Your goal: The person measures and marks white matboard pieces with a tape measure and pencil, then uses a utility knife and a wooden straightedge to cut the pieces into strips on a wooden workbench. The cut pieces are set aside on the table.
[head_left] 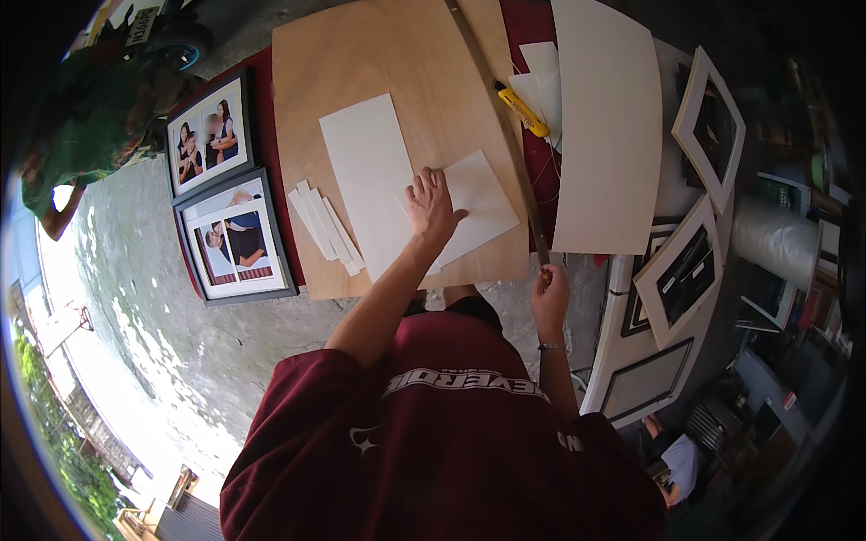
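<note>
Thin white card strips (pixel 327 230) lie beside a long white rectangular sheet (pixel 365 171) on the pale wooden tabletop (pixel 352 45). My left hand (pixel 431 211) rests palm down, thumb apart from its fingers, over the left part of a smaller white sheet (pixel 478 203); my right hand (pixel 551 299) has its fingers clamped around a long, narrow metal straightedge (pixel 529 194), a yellow plastic cutter (pixel 523 109) just beside it

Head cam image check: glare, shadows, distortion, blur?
Head view: daylight blows out part of the grey concrete floor at left; the large white rectangular board shows curved edges, consistent with fisheye; corners black, right-side background dim. Same view: white rectangular card under the left hand softly lit, no obvious motion blur there.
</note>
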A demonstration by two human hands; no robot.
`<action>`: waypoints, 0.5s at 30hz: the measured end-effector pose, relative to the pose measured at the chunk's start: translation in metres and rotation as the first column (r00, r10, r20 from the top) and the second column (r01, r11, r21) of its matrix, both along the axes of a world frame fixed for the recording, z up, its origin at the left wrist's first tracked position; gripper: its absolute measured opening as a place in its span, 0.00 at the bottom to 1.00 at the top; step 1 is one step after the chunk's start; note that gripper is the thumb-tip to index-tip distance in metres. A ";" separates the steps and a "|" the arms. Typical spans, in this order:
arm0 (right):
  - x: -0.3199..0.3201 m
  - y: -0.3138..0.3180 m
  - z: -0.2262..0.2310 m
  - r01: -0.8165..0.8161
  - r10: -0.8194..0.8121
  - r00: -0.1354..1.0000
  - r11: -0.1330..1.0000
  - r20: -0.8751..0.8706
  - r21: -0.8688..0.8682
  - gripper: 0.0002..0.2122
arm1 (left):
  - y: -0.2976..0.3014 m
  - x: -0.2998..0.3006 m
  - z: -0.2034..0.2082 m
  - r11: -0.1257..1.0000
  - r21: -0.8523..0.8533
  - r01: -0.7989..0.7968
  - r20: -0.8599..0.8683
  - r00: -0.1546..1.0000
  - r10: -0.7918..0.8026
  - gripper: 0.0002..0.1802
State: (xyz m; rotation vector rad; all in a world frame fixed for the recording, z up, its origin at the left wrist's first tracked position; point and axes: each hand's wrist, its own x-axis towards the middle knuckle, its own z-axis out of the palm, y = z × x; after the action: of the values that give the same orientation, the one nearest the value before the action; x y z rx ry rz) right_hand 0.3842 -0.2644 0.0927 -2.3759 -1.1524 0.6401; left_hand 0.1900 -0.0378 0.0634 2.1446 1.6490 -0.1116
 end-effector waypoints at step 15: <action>-0.040 0.007 -0.040 0.167 -0.167 0.986 0.985 0.009 -0.048 0.17 | -0.023 -0.028 -0.019 1.000 -0.031 -0.002 0.299 0.954 0.012 0.32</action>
State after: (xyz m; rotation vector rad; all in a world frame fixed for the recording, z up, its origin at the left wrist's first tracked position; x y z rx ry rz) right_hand 0.3438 -0.2577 0.0532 -2.4835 -0.9369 0.6113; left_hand 0.1621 -0.0611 0.0443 2.0167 1.4691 0.1813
